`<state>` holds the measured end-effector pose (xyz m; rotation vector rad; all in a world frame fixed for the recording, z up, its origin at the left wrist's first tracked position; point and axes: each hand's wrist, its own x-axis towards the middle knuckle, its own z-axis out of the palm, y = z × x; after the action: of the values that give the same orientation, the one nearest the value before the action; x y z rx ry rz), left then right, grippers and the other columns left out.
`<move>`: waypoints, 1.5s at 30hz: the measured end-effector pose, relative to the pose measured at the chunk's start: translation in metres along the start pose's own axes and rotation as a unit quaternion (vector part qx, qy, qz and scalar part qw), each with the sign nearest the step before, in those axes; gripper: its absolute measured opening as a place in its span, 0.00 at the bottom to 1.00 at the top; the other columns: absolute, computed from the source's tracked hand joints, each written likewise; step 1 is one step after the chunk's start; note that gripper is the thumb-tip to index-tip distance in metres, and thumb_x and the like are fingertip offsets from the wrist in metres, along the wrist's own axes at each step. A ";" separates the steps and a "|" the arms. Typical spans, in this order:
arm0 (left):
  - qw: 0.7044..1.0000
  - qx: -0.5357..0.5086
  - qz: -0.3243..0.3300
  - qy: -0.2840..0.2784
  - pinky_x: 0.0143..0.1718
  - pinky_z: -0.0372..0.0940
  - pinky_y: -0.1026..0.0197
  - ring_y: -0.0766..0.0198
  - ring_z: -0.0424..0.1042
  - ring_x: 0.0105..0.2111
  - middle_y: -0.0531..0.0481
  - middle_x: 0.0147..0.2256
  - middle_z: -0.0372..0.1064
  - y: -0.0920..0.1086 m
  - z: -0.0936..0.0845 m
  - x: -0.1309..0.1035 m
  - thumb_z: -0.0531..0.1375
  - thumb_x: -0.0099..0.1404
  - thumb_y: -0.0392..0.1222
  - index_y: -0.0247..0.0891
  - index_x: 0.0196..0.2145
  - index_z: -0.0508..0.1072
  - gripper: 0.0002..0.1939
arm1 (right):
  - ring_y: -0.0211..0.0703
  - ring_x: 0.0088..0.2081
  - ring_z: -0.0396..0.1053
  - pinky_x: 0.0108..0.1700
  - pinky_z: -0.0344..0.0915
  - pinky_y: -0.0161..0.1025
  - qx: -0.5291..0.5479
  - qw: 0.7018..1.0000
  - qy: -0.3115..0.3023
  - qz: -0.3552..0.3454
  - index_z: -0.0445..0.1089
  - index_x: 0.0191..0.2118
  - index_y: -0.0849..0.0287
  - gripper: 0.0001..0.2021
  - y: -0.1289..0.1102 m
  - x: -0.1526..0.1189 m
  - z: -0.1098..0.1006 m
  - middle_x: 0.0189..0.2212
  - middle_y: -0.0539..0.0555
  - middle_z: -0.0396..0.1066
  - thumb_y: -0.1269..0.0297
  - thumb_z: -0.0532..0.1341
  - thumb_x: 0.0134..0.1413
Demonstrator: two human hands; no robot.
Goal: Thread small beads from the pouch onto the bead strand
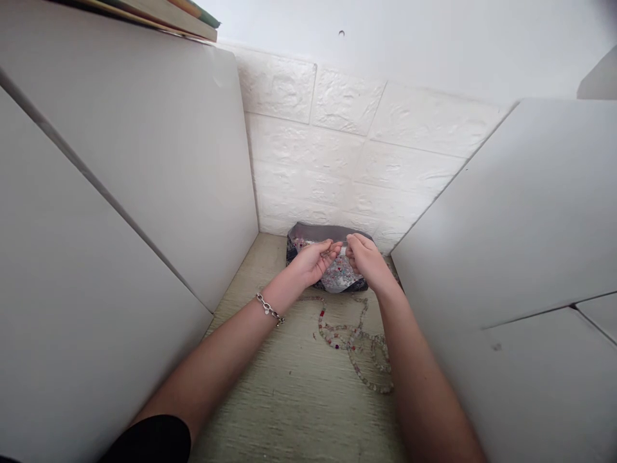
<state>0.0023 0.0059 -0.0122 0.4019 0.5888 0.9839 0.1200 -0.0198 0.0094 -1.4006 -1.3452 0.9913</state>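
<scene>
"Spill risk?"
"Left hand (pixel 315 262) and right hand (pixel 362 256) pinch something indistinct over the open, soft, grey-lined pouch (pixel 332 232); bumping could tip it."
"Pale beaded strand (pixel 357 371)?"
"Near the right forearm (pixel 418 360), which could snag it."

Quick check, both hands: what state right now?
Left hand: thumb and fingertips pinched; anything held is too small to tell.
Right hand: fingers curled closed; what it holds cannot be told.
</scene>
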 end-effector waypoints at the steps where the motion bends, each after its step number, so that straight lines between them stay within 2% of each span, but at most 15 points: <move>1: 1.000 0.012 -0.005 -0.006 0.27 0.64 0.74 0.74 0.67 0.24 0.46 0.24 0.67 0.000 0.000 0.000 0.51 0.60 0.28 0.26 0.25 0.69 0.09 | 0.30 0.16 0.44 0.19 0.44 0.32 -0.016 1.000 -0.004 -0.019 0.51 0.21 0.57 0.13 0.000 0.000 -0.001 0.15 0.44 0.48 0.56 0.49 0.49; 4: 0.999 0.030 -0.020 -0.018 0.25 0.63 0.74 0.75 0.67 0.24 0.46 0.24 0.67 0.002 0.001 -0.002 0.52 0.61 0.31 0.26 0.26 0.69 0.09 | 0.31 0.17 0.46 0.21 0.46 0.32 -0.044 0.997 -0.027 -0.052 0.54 0.20 0.57 0.15 -0.002 -0.001 -0.005 0.14 0.44 0.48 0.52 0.51 0.48; 10: 0.996 0.035 -0.034 -0.071 0.19 0.58 0.76 0.79 0.60 0.18 0.52 0.21 0.63 0.002 -0.001 0.000 0.54 0.60 0.36 0.29 0.25 0.68 0.09 | 0.30 0.18 0.48 0.23 0.49 0.32 -0.088 0.994 -0.033 -0.059 0.64 0.24 0.60 0.12 -0.011 -0.005 -0.012 0.16 0.44 0.54 0.57 0.54 0.46; 19: 0.991 0.023 -0.080 -0.109 0.15 0.52 0.76 0.79 0.56 0.17 0.53 0.21 0.59 0.004 -0.003 -0.001 0.53 0.61 0.37 0.29 0.26 0.67 0.10 | 0.31 0.20 0.49 0.23 0.48 0.31 -0.119 0.992 -0.004 -0.051 0.61 0.22 0.60 0.09 -0.017 -0.009 -0.011 0.18 0.46 0.57 0.61 0.52 0.45; 27: 0.988 0.024 -0.094 -0.117 0.15 0.50 0.76 0.80 0.55 0.16 0.54 0.20 0.58 0.005 -0.002 -0.002 0.54 0.61 0.39 0.29 0.26 0.67 0.10 | 0.31 0.18 0.47 0.20 0.45 0.32 -0.112 0.992 0.012 -0.052 0.50 0.19 0.57 0.12 -0.011 -0.006 -0.011 0.15 0.45 0.48 0.59 0.50 0.47; 31: 0.985 0.049 -0.112 -0.118 0.13 0.47 0.76 0.81 0.53 0.15 0.55 0.19 0.55 0.005 0.000 -0.005 0.53 0.61 0.41 0.30 0.25 0.66 0.12 | 0.30 0.17 0.44 0.18 0.43 0.31 -0.086 0.995 -0.004 -0.043 0.48 0.19 0.57 0.12 -0.012 -0.006 -0.011 0.15 0.44 0.45 0.60 0.50 0.47; 35: 0.983 0.096 -0.102 -0.118 0.13 0.45 0.75 0.80 0.52 0.15 0.56 0.18 0.53 0.004 0.002 -0.007 0.53 0.61 0.42 0.30 0.24 0.66 0.13 | 0.30 0.16 0.42 0.17 0.41 0.31 -0.064 0.997 -0.026 -0.025 0.47 0.19 0.57 0.11 -0.014 -0.008 -0.011 0.14 0.44 0.43 0.62 0.51 0.45; 45: 0.981 0.134 -0.087 -0.110 0.14 0.44 0.73 0.79 0.51 0.14 0.56 0.17 0.52 0.002 0.002 -0.007 0.55 0.59 0.44 0.31 0.22 0.65 0.14 | 0.29 0.15 0.42 0.16 0.41 0.31 -0.077 0.996 -0.045 0.002 0.50 0.19 0.57 0.09 -0.010 -0.007 -0.011 0.13 0.43 0.44 0.63 0.50 0.43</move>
<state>-0.0006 0.0001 -0.0074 0.6777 0.5453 0.6822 0.1275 -0.0282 0.0218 -1.4893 -1.5125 0.9799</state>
